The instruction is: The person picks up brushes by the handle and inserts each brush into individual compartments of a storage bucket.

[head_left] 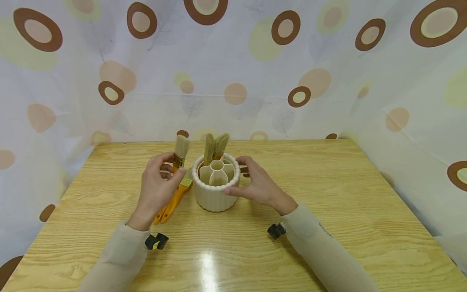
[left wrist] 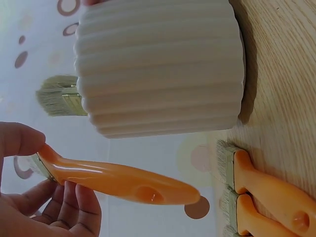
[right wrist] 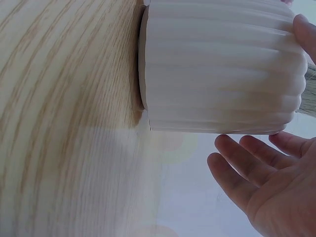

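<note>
My left hand (head_left: 156, 187) pinches a paintbrush (head_left: 181, 147) near its metal band, bristles up. The brush's orange handle (left wrist: 123, 182) slants away below the fingers in the left wrist view. Just right of it stands a cream ribbed brush holder (head_left: 215, 198), upright, with a beaded rim and inner dividers. Two brushes (head_left: 220, 144) stand in its back compartments, bristles up. My right hand (head_left: 259, 184) is spread at the holder's right side, thumb on the rim. In the right wrist view its fingers (right wrist: 242, 163) are nearly straight; the lower ones sit apart from the wall.
Several orange-handled brushes (head_left: 174, 203) lie on the wooden table (head_left: 328, 182) left of the holder, partly under my left hand. A patterned cloth (head_left: 233, 73) hangs behind the table and along its sides. Dark wrist mounts (head_left: 276, 231) sit by both sleeves.
</note>
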The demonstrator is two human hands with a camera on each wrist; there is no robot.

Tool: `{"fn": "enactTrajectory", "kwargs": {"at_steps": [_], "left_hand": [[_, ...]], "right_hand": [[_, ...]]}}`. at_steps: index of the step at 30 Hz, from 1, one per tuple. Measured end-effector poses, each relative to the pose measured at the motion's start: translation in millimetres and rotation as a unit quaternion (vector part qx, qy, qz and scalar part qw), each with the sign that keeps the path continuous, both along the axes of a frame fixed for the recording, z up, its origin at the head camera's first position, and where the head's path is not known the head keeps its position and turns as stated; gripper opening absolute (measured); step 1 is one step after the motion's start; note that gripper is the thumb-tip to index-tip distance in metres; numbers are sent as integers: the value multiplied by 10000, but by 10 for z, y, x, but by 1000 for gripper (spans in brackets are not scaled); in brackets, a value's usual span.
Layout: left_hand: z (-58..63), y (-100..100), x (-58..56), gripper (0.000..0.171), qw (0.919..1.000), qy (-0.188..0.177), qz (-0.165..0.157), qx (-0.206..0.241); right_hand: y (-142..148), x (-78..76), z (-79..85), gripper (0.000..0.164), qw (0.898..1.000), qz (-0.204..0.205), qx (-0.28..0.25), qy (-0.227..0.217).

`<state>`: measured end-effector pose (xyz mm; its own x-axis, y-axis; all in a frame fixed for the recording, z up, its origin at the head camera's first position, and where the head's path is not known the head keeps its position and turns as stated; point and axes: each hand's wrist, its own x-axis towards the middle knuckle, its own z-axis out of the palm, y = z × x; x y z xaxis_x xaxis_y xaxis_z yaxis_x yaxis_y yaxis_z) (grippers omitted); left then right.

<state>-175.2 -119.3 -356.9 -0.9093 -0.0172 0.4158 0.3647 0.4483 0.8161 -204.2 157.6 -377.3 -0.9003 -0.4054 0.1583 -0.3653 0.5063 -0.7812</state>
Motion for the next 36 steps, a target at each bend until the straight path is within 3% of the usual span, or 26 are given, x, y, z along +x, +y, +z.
{"fn": "enactTrajectory", "kwargs": {"at_steps": [20,29,36], "left_hand": [[74,72,55,44,9951,659,-116,725],[402,194,264,41,9934,791,-78,822],[470,250,263,41,9888,1157,-166,925]], "right_hand": [[-6,12,-2,88,9998,43,-155,-74],[-14,8,-20,102,9999,-15,75,-81],[-10,18,-10,97,9999,-28,97,-78]]}}
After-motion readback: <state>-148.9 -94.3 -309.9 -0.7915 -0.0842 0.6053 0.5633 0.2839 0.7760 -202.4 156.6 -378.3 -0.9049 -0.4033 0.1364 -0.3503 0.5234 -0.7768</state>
